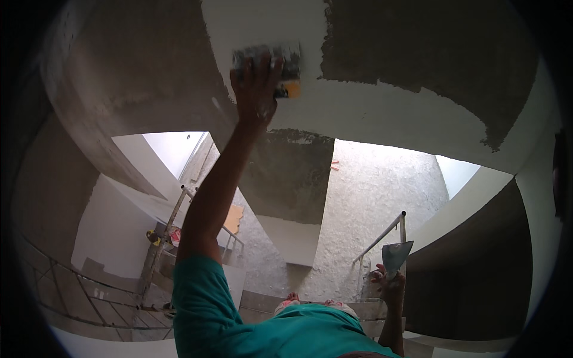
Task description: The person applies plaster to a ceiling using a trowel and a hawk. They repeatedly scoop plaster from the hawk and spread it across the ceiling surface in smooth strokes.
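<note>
My left arm is stretched up and forward, its hand (255, 86) closed on a wide plastering trowel (290, 62) smeared with pale filler. The trowel lies against the surface overhead, on a band of fresh white filler (268, 24) between darker grey patches (418, 42). Its grip is hidden by my fingers, and the tool is blurred. Lower down at the right, my right hand (392, 283) grips a putty knife (396, 255) by its handle, with the broad blade pointing up and away from the surface.
Metal scaffold rails (382, 235) rise at the right, and more rails (175, 209) stand at the left. A scaffold frame (89, 292) lies further left. Below is a pale, splattered floor (382, 179). A grey beam face (289, 173) hangs in the middle.
</note>
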Available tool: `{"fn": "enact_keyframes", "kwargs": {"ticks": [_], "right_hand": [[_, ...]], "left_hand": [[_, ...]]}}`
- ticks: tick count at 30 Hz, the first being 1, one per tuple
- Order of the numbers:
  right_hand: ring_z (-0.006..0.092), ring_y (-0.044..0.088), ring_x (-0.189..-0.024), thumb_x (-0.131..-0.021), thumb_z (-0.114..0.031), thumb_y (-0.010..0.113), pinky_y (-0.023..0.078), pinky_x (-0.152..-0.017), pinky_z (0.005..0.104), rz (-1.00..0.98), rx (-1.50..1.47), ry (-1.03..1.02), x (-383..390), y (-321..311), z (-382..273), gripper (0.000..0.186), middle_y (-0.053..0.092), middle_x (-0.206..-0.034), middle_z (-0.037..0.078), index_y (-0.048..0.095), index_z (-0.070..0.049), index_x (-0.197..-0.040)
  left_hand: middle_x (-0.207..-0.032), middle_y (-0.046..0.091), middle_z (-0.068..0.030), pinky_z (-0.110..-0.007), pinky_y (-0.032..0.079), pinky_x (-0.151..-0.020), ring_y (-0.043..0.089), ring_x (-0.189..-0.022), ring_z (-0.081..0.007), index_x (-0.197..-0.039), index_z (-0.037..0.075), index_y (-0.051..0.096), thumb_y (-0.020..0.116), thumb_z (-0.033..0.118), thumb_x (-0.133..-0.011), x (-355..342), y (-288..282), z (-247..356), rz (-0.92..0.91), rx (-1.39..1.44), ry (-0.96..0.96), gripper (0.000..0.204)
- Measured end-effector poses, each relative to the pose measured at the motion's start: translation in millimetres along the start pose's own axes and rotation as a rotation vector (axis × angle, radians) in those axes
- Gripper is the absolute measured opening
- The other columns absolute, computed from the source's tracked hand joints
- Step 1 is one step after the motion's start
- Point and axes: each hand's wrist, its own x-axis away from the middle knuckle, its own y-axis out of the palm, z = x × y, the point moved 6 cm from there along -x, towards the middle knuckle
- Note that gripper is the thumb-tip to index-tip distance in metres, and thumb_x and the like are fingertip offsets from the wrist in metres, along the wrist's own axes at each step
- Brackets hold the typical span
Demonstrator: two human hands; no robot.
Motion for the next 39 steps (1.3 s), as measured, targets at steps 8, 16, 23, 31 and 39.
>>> {"fn": "enact_keyframes", "kwargs": {"ticks": [8, 16, 23, 31, 39], "right_hand": [[0.0177, 0.071, -0.067, -0.083, -0.006, 0.071, 0.048, -0.041, 0.0232, 0.000, 0.008, -0.008, 3.2, 5.5, -9.5, 0.019, 0.072, -0.101, 0.013, 0.065, 0.003, -0.098], [0.0158, 0.070, -0.066, -0.082, -0.008, 0.073, 0.048, -0.043, 0.0221, 0.010, 0.039, 0.059, 6.1, -3.6, -0.7, 0.031, 0.072, -0.092, 0.010, 0.066, 0.001, -0.111], [0.0162, 0.071, -0.067, -0.083, -0.008, 0.073, 0.048, -0.042, 0.0224, -0.019, -0.007, 0.000, 2.7, 13.4, -9.4, 0.028, 0.072, -0.102, 0.012, 0.065, 0.002, -0.107], [0.0162, 0.071, -0.067, -0.083, -0.008, 0.073, 0.048, -0.042, 0.0229, 0.011, 0.045, 0.068, 3.5, 10.5, 1.4, 0.025, 0.072, -0.101, 0.010, 0.065, 0.001, -0.105], [0.0160, 0.071, -0.067, -0.082, -0.008, 0.074, 0.048, -0.043, 0.0230, 0.013, 0.039, 0.069, 1.2, 12.6, 4.7, 0.026, 0.072, -0.102, 0.009, 0.066, 0.001, -0.105]], "left_hand": [[-0.150, 0.039, -0.0110, -0.064, 0.023, -0.106, 0.035, -0.137, -0.0386, -0.146, 0.022, 0.040, 0.069, 0.002, -0.066, 124.0, 44.0, 28.7, -0.147, 0.172, -0.022, 0.087], [-0.152, 0.039, -0.0056, -0.061, 0.021, -0.109, 0.037, -0.138, -0.0331, -0.146, 0.023, 0.041, 0.066, 0.006, -0.074, 85.9, -11.0, -19.0, -0.115, 0.199, -0.113, 0.078], [-0.148, 0.044, -0.0056, -0.058, 0.031, -0.102, 0.044, -0.133, -0.0301, -0.146, 0.024, 0.042, 0.062, 0.002, -0.072, -55.7, -30.1, -98.8, 0.213, 0.014, -0.025, 0.080], [-0.145, 0.046, -0.0045, -0.056, 0.033, -0.099, 0.048, -0.129, -0.0273, -0.144, 0.025, 0.044, 0.060, 0.002, -0.068, -44.2, -15.1, -94.0, 0.126, -0.050, 0.001, 0.081], [-0.139, 0.048, -0.0056, -0.061, 0.029, -0.103, 0.042, -0.130, -0.0356, -0.139, 0.022, 0.048, 0.070, 0.006, -0.069, 81.7, 22.5, -23.4, -0.019, 0.161, -0.080, 0.075]]}}
